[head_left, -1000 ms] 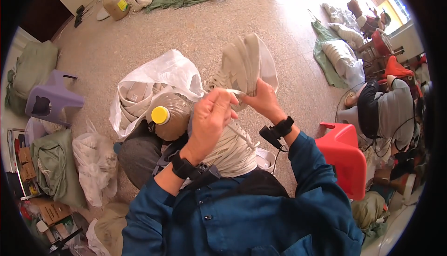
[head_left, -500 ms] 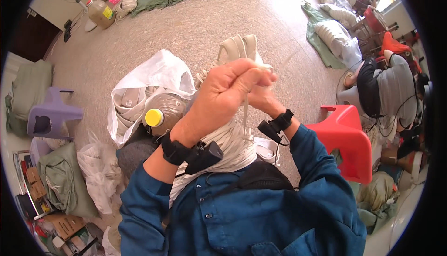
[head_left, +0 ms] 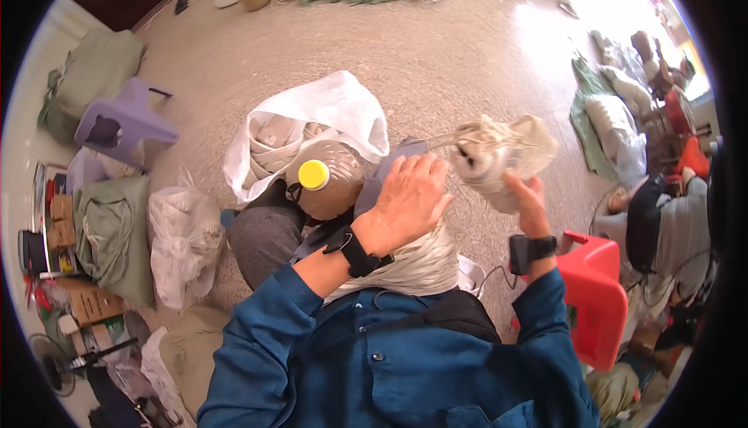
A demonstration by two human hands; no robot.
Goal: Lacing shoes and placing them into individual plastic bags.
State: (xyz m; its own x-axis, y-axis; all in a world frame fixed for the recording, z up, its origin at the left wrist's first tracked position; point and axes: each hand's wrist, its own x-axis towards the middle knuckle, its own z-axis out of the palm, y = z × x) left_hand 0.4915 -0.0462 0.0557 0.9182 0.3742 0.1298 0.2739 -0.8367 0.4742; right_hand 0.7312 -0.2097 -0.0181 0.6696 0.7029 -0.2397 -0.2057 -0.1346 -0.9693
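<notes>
My right hand (head_left: 531,208) holds a bundle of beige fabric pieces (head_left: 510,155), shaped like shoe uppers, out to the right above the floor. Its thumb lies along the near side; the other fingers are mostly hidden. A thin cord trails from the bundle toward the left. My left hand (head_left: 409,198) is open, palm down and fingers stretched, above a pile of off-white cords (head_left: 425,264) on my lap. Left of it stands a clear plastic jug (head_left: 331,194) with a yellow cap. Behind the jug, a white plastic bag (head_left: 354,109) gapes around more beige pieces.
A red plastic stool (head_left: 596,295) stands close by my right arm. At the left are a purple stool (head_left: 128,120), green sacks (head_left: 109,233) and a tied white bag (head_left: 185,233). Another person (head_left: 674,225) sits at the far right, near filled bags.
My hands, together at the cord before, have parted. The right has carried the bundle to the right; the left has opened and lowered. The view has also shifted.
</notes>
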